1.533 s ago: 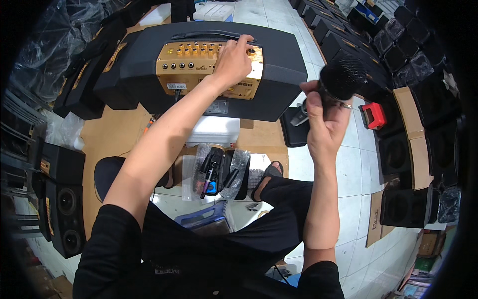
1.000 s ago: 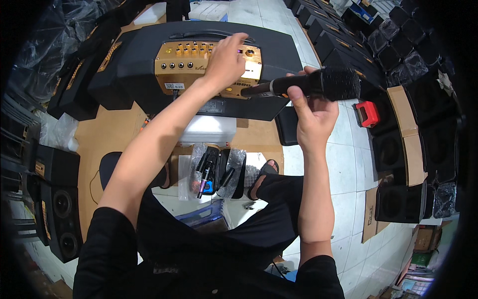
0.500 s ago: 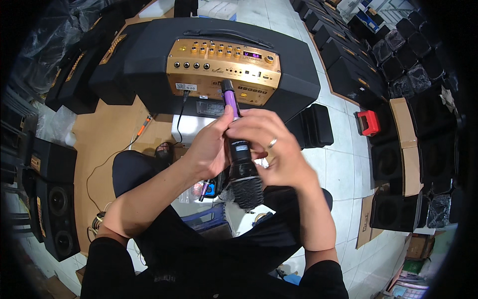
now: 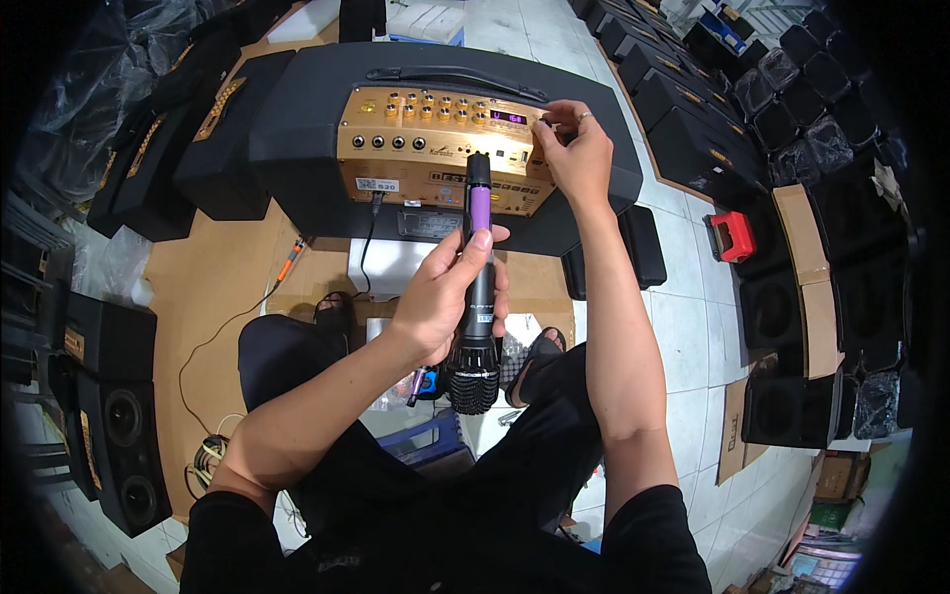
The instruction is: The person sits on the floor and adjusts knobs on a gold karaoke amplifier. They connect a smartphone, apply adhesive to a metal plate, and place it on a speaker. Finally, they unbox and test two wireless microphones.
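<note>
My left hand (image 4: 442,290) is closed around a black handheld microphone (image 4: 479,307). Its mesh head points down toward my lap, and a purple section shows on the upper part of its handle. Beyond it stands a large black speaker (image 4: 297,139) with a gold control panel (image 4: 435,150). At the panel's right end, my right hand (image 4: 576,153) pinches the round knob beside the small lit display (image 4: 509,118); my fingers cover most of the knob. A black cable (image 4: 370,233) is plugged into the lower left of the panel.
An orange-handled tool (image 4: 289,260) on a wire lies on the cardboard at left. More black speakers (image 4: 124,421) line both sides. A red plastic piece (image 4: 733,238) sits at right. A blue crate (image 4: 427,443) is between my legs, near a white box (image 4: 386,265).
My right hand has left the microphone and moved up and right to the panel knob. The left hand still holds the microphone, now more upright.
</note>
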A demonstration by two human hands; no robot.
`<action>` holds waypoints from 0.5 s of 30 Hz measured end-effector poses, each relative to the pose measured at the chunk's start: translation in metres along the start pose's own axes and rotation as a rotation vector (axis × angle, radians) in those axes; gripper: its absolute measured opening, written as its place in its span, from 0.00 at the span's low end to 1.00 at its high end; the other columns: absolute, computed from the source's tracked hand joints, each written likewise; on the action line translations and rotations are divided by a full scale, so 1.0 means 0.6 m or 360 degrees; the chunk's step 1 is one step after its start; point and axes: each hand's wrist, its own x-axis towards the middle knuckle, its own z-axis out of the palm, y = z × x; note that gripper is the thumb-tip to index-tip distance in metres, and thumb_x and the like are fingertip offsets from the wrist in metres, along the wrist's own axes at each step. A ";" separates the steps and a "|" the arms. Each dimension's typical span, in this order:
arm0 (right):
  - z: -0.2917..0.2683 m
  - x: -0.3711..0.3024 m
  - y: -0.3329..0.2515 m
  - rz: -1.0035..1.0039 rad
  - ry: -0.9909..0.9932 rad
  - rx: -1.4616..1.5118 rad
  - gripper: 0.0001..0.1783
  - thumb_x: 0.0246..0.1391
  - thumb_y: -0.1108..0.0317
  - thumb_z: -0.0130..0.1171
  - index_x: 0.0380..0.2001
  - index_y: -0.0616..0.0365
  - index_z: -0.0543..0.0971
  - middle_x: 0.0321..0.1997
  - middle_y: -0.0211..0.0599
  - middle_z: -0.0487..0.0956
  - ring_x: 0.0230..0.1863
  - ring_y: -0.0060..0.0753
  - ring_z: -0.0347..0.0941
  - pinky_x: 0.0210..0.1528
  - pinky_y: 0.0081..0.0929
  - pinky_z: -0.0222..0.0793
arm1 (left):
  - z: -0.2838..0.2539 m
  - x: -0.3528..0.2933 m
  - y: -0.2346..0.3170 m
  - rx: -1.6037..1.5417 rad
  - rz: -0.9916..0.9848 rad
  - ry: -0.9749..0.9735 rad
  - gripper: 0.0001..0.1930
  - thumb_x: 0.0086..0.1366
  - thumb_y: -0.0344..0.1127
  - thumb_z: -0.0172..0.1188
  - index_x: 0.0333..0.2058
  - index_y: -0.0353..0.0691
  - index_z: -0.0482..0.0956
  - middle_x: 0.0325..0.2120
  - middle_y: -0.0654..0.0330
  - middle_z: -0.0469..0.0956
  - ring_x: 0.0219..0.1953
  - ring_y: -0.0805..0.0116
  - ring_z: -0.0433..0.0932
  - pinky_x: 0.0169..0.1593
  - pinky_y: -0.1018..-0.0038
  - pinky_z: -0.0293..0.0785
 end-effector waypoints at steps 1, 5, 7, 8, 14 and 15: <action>-0.001 0.000 -0.004 0.0029 0.0001 0.0043 0.17 0.55 0.66 0.68 0.48 0.56 0.82 0.41 0.39 0.87 0.45 0.36 0.83 0.46 0.35 0.78 | -0.002 -0.002 0.000 0.0000 -0.0014 0.0024 0.24 0.80 0.52 0.47 0.61 0.38 0.66 0.29 0.60 0.74 0.27 0.72 0.79 0.28 0.70 0.81; -0.002 0.001 0.005 -0.0078 0.0046 -0.0020 0.19 0.55 0.66 0.71 0.50 0.57 0.82 0.42 0.35 0.87 0.41 0.26 0.82 0.45 0.26 0.77 | -0.002 0.000 0.003 0.0050 -0.0059 0.0145 0.25 0.80 0.52 0.46 0.62 0.39 0.66 0.29 0.58 0.75 0.26 0.71 0.78 0.30 0.70 0.79; -0.009 -0.005 0.002 -0.0114 0.0111 0.0004 0.19 0.55 0.65 0.71 0.50 0.57 0.82 0.44 0.36 0.87 0.43 0.26 0.82 0.45 0.27 0.76 | -0.007 0.002 -0.002 0.0102 -0.0039 0.0135 0.25 0.81 0.53 0.43 0.63 0.39 0.65 0.29 0.57 0.76 0.26 0.69 0.77 0.31 0.69 0.78; -0.014 -0.006 -0.005 -0.0133 0.0142 0.0019 0.19 0.56 0.64 0.71 0.50 0.57 0.82 0.45 0.36 0.87 0.44 0.27 0.82 0.45 0.27 0.76 | -0.009 0.000 -0.001 0.0007 -0.0067 0.0114 0.25 0.81 0.53 0.41 0.63 0.39 0.65 0.30 0.57 0.76 0.26 0.68 0.77 0.31 0.68 0.78; -0.074 -0.071 -0.057 -0.0390 0.0203 0.0019 0.12 0.56 0.70 0.67 0.44 0.59 0.84 0.40 0.38 0.86 0.41 0.33 0.82 0.43 0.28 0.75 | -0.026 -0.008 -0.003 -0.0147 -0.0031 -0.0005 0.26 0.79 0.51 0.37 0.61 0.37 0.65 0.31 0.55 0.75 0.28 0.64 0.77 0.34 0.64 0.77; -0.081 -0.090 -0.065 -0.0354 0.0150 0.0067 0.11 0.57 0.70 0.67 0.43 0.59 0.85 0.40 0.37 0.86 0.40 0.31 0.82 0.43 0.27 0.75 | -0.028 -0.010 0.001 -0.0086 -0.0049 0.0042 0.25 0.79 0.51 0.38 0.60 0.37 0.65 0.31 0.55 0.75 0.29 0.64 0.77 0.35 0.64 0.78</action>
